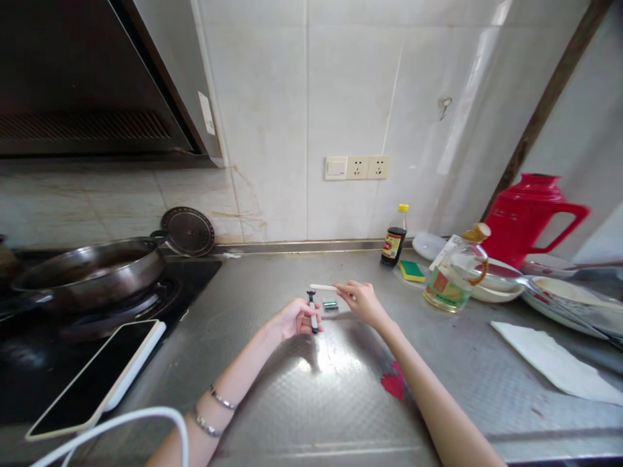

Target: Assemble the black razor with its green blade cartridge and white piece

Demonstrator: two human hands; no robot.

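Details being lost
The packet (330,305) is being shown too small to identify; the bottle label (390,245) is being blurred past reading; the red patch (392,383) is being part-covered by the right arm (431,383); the hood (82,71) and cable (141,412) are being cut off by picture edges.

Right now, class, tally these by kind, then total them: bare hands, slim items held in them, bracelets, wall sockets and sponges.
Hands: 2 (left hand, right hand)
Slim held items: 2 (black-and-white tool, white stick)
Bracelets: 2
Wall sockets: 2
Sponge: 1
Total: 9
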